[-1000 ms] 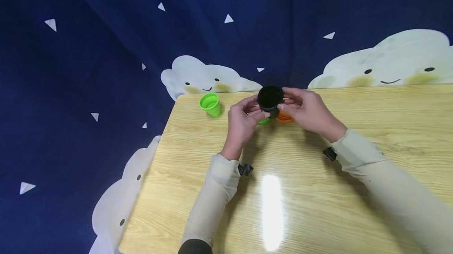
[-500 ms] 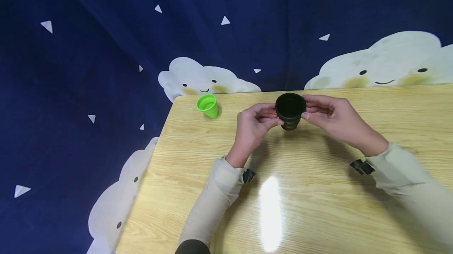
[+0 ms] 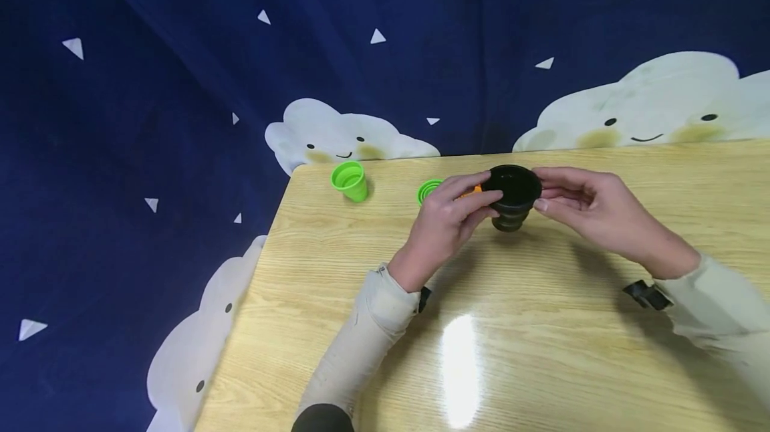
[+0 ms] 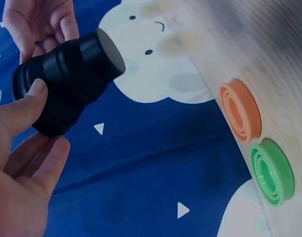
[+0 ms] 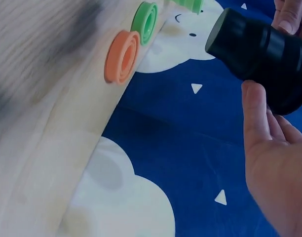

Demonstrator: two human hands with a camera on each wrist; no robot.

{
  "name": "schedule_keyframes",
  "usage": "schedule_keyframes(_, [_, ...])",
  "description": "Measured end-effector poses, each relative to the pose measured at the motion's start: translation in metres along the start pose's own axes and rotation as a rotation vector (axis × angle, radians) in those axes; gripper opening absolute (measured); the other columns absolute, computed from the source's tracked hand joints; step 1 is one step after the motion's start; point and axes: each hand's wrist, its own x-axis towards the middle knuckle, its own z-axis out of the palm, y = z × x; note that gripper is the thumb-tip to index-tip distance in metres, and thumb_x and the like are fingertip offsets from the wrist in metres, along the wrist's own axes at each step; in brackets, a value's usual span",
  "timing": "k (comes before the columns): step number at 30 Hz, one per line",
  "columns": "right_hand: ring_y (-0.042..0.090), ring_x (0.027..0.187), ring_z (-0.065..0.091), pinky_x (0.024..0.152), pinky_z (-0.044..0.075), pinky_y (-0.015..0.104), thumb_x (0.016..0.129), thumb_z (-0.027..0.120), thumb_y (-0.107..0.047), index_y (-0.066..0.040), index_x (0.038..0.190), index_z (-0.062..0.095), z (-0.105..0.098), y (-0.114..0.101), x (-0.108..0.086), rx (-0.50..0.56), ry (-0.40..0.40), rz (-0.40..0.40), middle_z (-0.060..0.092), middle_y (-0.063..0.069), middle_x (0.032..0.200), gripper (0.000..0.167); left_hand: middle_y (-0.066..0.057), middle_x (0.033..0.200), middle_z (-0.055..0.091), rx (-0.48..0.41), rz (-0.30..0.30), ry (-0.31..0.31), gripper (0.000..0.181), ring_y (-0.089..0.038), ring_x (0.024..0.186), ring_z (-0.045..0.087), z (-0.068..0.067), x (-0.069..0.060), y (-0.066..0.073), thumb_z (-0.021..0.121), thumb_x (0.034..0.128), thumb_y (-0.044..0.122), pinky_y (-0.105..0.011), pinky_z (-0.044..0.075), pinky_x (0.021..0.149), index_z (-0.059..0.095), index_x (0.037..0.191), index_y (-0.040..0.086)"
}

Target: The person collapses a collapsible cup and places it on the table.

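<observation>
Hanging between both hands (image 3: 442,223) (image 3: 604,213) — the black cup (image 3: 512,203), gripped either side.

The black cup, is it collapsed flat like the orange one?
No, the black cup is extended tall, its stepped side showing.

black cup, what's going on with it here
A person holds the black cup up off the wooden table with the left hand and right hand on opposite sides. An expanded green cup stands near the table's far left corner. A collapsed green cup and collapsed orange cup lie side by side.
</observation>
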Motion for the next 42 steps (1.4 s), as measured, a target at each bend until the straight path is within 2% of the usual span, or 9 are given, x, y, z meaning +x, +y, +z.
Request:
schedule_keyframes(3, [-0.001,0.100,0.064,0.082,0.051,0.010,0.092,0.075,-0.012,-0.006,0.140,0.058,0.000,-0.002,-0.002,-0.146,0.060,-0.103,0.066,0.014,0.126,0.051,-0.015,0.125,0.067,0.007,-0.004,-0.016,0.024,-0.022,0.118,0.062,0.000,0.000,0.001,0.079,0.0882,0.017,-0.017,0.041,0.104,0.077,0.110,0.006])
schedule_keyframes(7, [0.013,0.104,0.067,0.090,0.043,0.006,0.090,0.078,-0.025,-0.007,0.133,0.065,0.002,-0.005,-0.002,-0.422,0.185,-0.440,0.066,0.010,0.129,0.049,-0.015,0.124,0.068,0.010,-0.007,-0.013,0.023,-0.022,0.118,0.062,0.000,0.001,0.002,0.078,0.0898,0.018,-0.018,0.042,0.104,0.077,0.110,0.006])
schedule_keyframes(10, [0.033,0.105,0.067,0.101,0.039,0.011,0.097,0.067,-0.039,0.000,0.123,0.070,0.005,-0.007,0.002,-0.560,0.229,-0.708,0.067,0.016,0.125,0.046,-0.015,0.123,0.068,0.010,0.003,-0.005,0.023,-0.023,0.118,0.063,-0.001,0.001,0.003,0.077,0.0902,0.018,-0.019,0.042,0.104,0.076,0.110,0.005])
schedule_keyframes(13, [0.039,0.104,0.066,0.110,0.035,0.018,0.105,0.053,-0.042,0.004,0.114,0.072,0.009,-0.007,0.004,-0.613,0.228,-0.846,0.068,0.022,0.119,0.051,-0.016,0.122,0.068,0.025,0.024,0.002,0.023,-0.024,0.117,0.063,-0.002,0.002,0.004,0.077,0.0906,0.018,-0.020,0.042,0.104,0.075,0.109,0.004])
schedule_keyframes(19, [0.037,0.102,0.067,0.109,0.041,0.026,0.104,0.051,-0.038,0.003,0.111,0.073,0.010,-0.006,0.003,-0.675,0.242,-0.851,0.069,0.021,0.116,0.047,-0.016,0.121,0.069,0.083,0.067,-0.006,0.024,-0.024,0.116,0.065,-0.003,0.002,0.004,0.075,0.0932,0.019,-0.021,0.042,0.105,0.074,0.110,0.002])
schedule_keyframes(26, [0.036,0.086,0.071,0.071,0.059,0.053,0.102,0.052,-0.033,0.006,0.100,0.073,0.012,-0.014,0.004,-0.735,0.270,-0.874,0.073,0.021,0.099,0.044,-0.013,0.116,0.071,0.193,0.101,-0.048,0.021,-0.022,0.113,0.066,-0.002,0.002,0.008,0.067,0.0990,0.018,-0.021,0.039,0.108,0.069,0.110,0.000])
schedule_keyframes(32, [0.031,0.069,0.070,0.055,0.059,0.047,0.103,0.051,-0.028,0.007,0.100,0.069,0.011,-0.018,0.004,-0.757,0.256,-0.904,0.072,0.017,0.087,0.040,-0.009,0.109,0.072,0.212,0.090,-0.069,0.026,-0.018,0.104,0.067,-0.001,0.002,0.010,0.063,0.1016,0.021,-0.019,0.045,0.102,0.065,0.116,-0.001])
schedule_keyframes(39, [0.028,0.073,0.068,0.058,0.059,0.046,0.109,0.044,-0.032,0.011,0.113,0.066,0.009,-0.011,0.003,-0.724,0.194,-0.863,0.071,0.019,0.092,0.048,-0.009,0.102,0.074,0.201,0.089,-0.026,0.030,-0.016,0.092,0.070,0.002,0.002,0.012,0.064,0.1003,0.017,-0.020,0.052,0.092,0.064,0.121,-0.005])
schedule_keyframes(42, [0.028,0.074,0.068,0.060,0.059,0.045,0.110,0.042,-0.032,0.010,0.116,0.064,0.012,-0.006,0.003,-0.694,0.199,-0.812,0.070,0.018,0.090,0.049,-0.008,0.096,0.073,0.114,0.047,0.007,0.030,-0.014,0.082,0.069,0.004,0.003,0.014,0.066,0.0986,0.016,-0.016,0.053,0.083,0.065,0.120,-0.005])
